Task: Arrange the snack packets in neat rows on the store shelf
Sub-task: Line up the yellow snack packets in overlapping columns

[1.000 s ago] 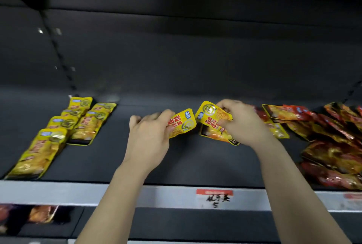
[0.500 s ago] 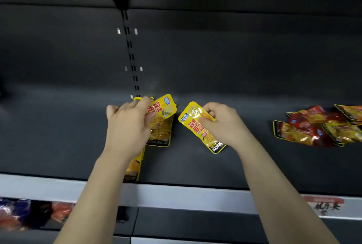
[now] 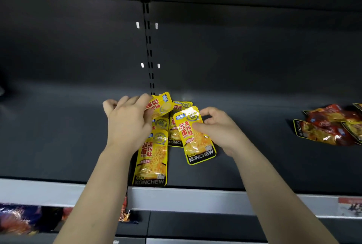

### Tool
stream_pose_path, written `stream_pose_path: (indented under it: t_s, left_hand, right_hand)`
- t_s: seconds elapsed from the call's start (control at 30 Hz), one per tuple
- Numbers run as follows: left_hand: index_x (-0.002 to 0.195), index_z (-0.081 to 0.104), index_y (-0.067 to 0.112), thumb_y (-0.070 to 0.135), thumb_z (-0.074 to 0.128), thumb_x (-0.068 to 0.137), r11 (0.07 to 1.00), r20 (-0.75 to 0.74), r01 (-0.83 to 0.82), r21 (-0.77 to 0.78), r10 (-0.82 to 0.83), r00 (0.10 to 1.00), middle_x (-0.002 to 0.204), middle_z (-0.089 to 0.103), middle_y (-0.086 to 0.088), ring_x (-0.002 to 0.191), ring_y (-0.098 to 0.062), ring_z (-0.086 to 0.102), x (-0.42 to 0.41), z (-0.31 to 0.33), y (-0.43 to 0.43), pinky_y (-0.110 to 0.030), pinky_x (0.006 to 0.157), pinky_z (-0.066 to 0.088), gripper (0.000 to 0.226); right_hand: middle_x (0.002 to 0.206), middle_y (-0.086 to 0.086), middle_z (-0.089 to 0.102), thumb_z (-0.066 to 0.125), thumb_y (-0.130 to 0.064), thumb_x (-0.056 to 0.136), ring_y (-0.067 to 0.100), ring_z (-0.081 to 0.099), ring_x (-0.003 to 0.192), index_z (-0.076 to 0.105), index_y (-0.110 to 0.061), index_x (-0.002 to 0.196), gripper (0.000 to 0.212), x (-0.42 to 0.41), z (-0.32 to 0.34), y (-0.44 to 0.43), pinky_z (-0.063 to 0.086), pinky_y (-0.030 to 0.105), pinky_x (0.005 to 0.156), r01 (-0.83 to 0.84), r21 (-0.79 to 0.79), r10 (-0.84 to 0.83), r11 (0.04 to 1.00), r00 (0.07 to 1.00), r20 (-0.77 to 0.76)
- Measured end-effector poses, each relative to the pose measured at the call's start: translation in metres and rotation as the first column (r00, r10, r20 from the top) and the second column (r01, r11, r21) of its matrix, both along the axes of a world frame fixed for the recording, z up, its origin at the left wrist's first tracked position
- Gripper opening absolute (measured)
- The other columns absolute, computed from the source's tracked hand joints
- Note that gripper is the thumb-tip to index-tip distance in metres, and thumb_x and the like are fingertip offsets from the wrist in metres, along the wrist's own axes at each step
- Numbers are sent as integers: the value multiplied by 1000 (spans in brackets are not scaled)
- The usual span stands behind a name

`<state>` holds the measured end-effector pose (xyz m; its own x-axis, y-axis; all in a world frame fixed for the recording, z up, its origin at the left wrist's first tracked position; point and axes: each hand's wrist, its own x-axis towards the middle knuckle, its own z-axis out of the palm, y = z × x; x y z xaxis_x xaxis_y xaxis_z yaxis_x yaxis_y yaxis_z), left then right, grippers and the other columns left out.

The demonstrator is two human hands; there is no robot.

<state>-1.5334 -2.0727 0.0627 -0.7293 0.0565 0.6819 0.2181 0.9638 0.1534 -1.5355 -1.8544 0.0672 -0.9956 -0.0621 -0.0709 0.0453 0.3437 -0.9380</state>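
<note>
head view, looking down on a dark store shelf (image 3: 58, 145). two short rows of yellow snack packets lie at its middle, running front to back below the slotted upright (image 3: 149, 53): the left row (image 3: 151, 159) reaches the shelf's front lip, the right row (image 3: 174, 139) is shorter and sits further back, the two just beside each other. left hand (image 3: 127, 126) pinches one yellow packet (image 3: 161, 105) by its lower end, tilted, over the back of the left row. right hand (image 3: 221, 130) grips a second yellow packet (image 3: 195, 138), thumb on its face, fingers behind, held askew with its top overlapping the front of the right row; cannot tell whether it touches the shelf. well apart to the right lies a loose heap of red and yellow packets (image 3: 329, 126), unsorted. judgement: step in hand is placing, both hands loaded, adding to the rows. next move likely calls for squaring the right packet to the row line, laying it flat ahead of the last one, label up, then letting go; the left packet wants a place at the back of its row. glossy film may slide. going by the heap, much of the task is left.
</note>
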Motion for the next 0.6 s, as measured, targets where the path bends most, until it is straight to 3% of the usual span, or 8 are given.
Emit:
stream_pose_path:
  t_s: [0.1, 0.17, 0.27, 0.47, 0.6]
  left_hand:
    - [98, 59, 15, 21, 54, 86, 999, 15, 5, 36, -5, 1000, 75, 63, 3, 75, -27, 51, 1, -2, -1, -36, 77, 19, 14]
    - [99, 59, 16, 18, 58, 87, 998, 18, 10, 57, -11, 1000, 76, 63, 3, 76, -27, 51, 2, -3, -1, -36, 77, 19, 13]
    - [101, 60, 15, 17, 60, 87, 997, 11, -1, 82, 0, 1000, 76, 63, 2, 78, -28, 52, 3, -3, -1, -36, 78, 19, 14]
    - [101, 60, 15, 21, 54, 88, 987, -11, -34, 159, 36, 999, 72, 45, 10, 76, -29, 51, 4, -1, -4, -34, 75, 15, 15]
    - [104, 60, 15, 19, 56, 89, 986, -2, -34, 165, 35, 999, 76, 59, 1, 78, -30, 51, 4, -2, -5, -37, 77, 19, 17]
  right_hand:
    - [99, 14, 72, 73, -11, 83, 28, 72, 86, 58, -15, 107, 29, -1, -5, -3, 59, 47, 77, -23, -33, 25, 999, 996, 91]
    - [102, 12, 71, 76, -14, 82, 23, 70, 83, 58, -14, 109, 33, -2, -6, -6, 56, 32, 61, -19, -27, 22, 999, 993, 115]
    - [94, 10, 72, 79, -15, 79, 11, 59, 63, 58, -13, 106, 34, -3, -6, -6, 37, 16, 44, 11, 11, -12, 1000, 995, 95]
    - [78, 8, 70, 83, -19, 74, 8, 57, 51, 60, -12, 98, 34, -3, -12, -8, 39, 19, 42, -6, 95, 2, 995, 999, 47]
    - [77, 3, 69, 85, -26, 72, 6, 57, 49, 62, -14, 95, 35, -6, -15, -9, 40, 18, 44, 7, 189, -11, 982, 1000, 19]
